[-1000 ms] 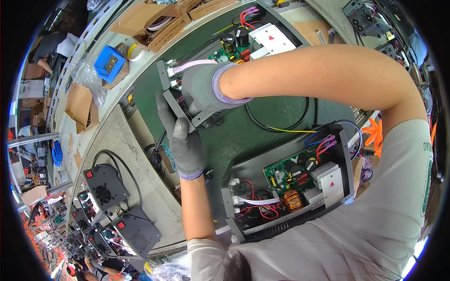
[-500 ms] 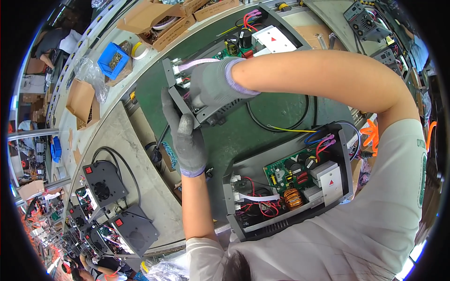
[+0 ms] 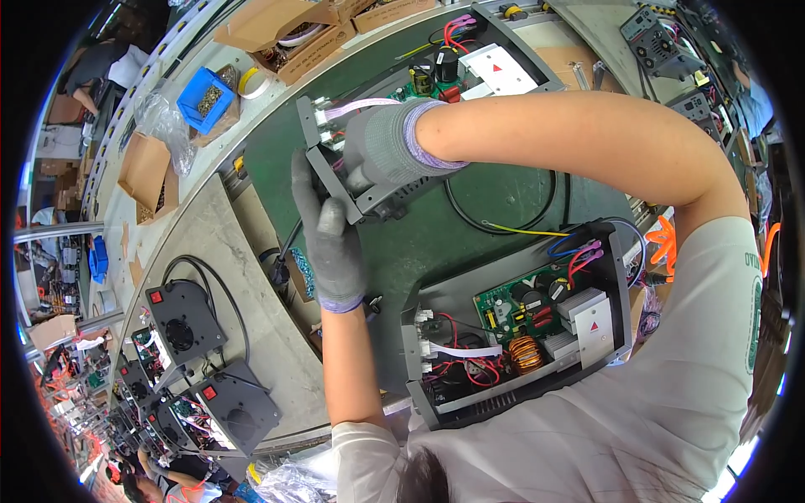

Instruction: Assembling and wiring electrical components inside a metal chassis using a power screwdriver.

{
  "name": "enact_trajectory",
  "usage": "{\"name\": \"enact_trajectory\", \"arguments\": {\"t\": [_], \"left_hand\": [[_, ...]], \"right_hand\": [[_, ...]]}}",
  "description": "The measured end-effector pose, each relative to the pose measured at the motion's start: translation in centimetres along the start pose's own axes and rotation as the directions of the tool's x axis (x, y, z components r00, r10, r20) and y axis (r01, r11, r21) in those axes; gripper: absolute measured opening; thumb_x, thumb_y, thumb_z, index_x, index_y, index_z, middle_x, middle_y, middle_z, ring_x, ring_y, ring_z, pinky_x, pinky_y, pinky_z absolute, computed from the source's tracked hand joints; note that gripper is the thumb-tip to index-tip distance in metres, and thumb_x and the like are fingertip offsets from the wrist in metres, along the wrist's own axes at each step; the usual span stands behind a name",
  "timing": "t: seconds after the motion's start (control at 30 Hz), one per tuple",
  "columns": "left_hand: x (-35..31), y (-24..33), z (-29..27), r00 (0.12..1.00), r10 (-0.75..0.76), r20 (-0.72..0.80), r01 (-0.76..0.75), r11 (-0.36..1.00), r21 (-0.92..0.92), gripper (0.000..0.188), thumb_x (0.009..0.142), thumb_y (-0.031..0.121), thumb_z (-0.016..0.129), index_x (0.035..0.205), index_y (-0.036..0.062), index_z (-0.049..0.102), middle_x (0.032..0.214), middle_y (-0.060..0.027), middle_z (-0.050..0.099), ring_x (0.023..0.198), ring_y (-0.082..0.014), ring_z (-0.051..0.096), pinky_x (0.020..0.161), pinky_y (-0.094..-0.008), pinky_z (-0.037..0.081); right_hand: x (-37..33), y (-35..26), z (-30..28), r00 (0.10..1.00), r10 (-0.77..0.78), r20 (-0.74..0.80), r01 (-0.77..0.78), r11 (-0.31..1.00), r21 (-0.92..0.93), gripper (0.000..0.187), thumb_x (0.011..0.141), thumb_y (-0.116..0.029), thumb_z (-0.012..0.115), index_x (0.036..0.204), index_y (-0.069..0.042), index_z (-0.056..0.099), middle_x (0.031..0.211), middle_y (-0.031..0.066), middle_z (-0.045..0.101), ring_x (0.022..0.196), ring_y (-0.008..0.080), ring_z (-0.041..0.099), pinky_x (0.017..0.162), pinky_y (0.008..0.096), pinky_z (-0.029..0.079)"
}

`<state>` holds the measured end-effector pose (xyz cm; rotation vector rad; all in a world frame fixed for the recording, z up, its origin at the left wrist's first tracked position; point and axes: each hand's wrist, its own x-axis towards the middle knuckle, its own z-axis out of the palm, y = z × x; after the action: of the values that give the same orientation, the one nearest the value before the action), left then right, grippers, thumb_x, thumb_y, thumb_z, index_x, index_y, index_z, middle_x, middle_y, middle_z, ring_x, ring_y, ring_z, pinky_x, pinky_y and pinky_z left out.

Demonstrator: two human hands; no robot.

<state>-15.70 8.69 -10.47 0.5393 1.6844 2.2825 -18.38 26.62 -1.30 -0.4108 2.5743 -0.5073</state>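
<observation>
Both my hands wear grey gloves with purple cuffs. They are at the left end panel of an open black device case (image 3: 381, 198) at the far side of the bench. My left hand (image 3: 333, 247) grips this panel from outside, its fingers stretched along the outer face and the thumb near the corner. My right hand (image 3: 386, 147) reaches into the case behind the panel, its fingers curled and partly hidden; what they hold cannot be made out. Inside the case show a flat ribbon cable (image 3: 360, 106), a circuit board and a white plate (image 3: 501, 69) with a red triangle.
A second open case (image 3: 520, 394), with a green board and copper coil, lies nearer me on the green bench mat (image 3: 411, 251). A black cable (image 3: 549, 205) loops between the cases. At left are a blue bin (image 3: 205, 101) of small parts, cardboard boxes (image 3: 149, 180) and several black units (image 3: 239, 408).
The view has shifted slightly. My hands stay at the same end panel, with little visible movement.
</observation>
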Motion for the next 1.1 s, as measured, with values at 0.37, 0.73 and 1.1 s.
{"name": "enact_trajectory", "arguments": {"t": [0.37, 0.73, 1.1], "left_hand": [[-3.2, -1.0, -12.4, 0.849, 0.103, -0.518, 0.486, 0.230, 0.843, 0.018, 0.085, 0.010, 0.056, 0.088, 0.0011, 0.071, 0.082, -0.0193, 0.071, 0.075, -0.0335, 0.069, 0.071, -0.0409, 0.053], [-2.2, -4.6, -17.8, 0.916, -0.398, 0.058, -0.116, -0.124, 0.986, 0.024, 0.083, 0.011, 0.065, 0.105, 0.0058, 0.072, 0.098, -0.0204, 0.070, 0.092, -0.0396, 0.067, 0.085, -0.0441, 0.053], [-5.0, -5.6, -19.9, 0.954, -0.289, 0.075, -0.084, -0.020, 0.996, 0.022, 0.086, 0.007, 0.061, 0.107, 0.0047, 0.068, 0.109, -0.0195, 0.067, 0.099, -0.0427, 0.064, 0.082, -0.0472, 0.052]], "right_hand": [[-1.9, -1.4, 1.0, 0.975, 0.018, -0.222, -0.064, 0.977, -0.202, 0.030, 0.094, -0.029, 0.056, 0.099, -0.005, 0.074, 0.091, 0.0207, 0.072, 0.086, 0.0379, 0.070, 0.080, 0.0468, 0.055], [-2.1, 0.7, 1.5, 0.937, 0.010, -0.350, 0.001, 0.999, 0.032, 0.028, 0.094, -0.032, 0.058, 0.104, -0.010, 0.073, 0.101, 0.0161, 0.072, 0.096, 0.0353, 0.068, 0.087, 0.0451, 0.052], [-3.8, -0.6, 1.3, 0.879, -0.023, -0.476, 0.039, 0.999, 0.024, 0.027, 0.094, -0.034, 0.059, 0.105, -0.013, 0.072, 0.103, 0.0136, 0.072, 0.095, 0.0341, 0.069, 0.086, 0.0451, 0.052]]}}
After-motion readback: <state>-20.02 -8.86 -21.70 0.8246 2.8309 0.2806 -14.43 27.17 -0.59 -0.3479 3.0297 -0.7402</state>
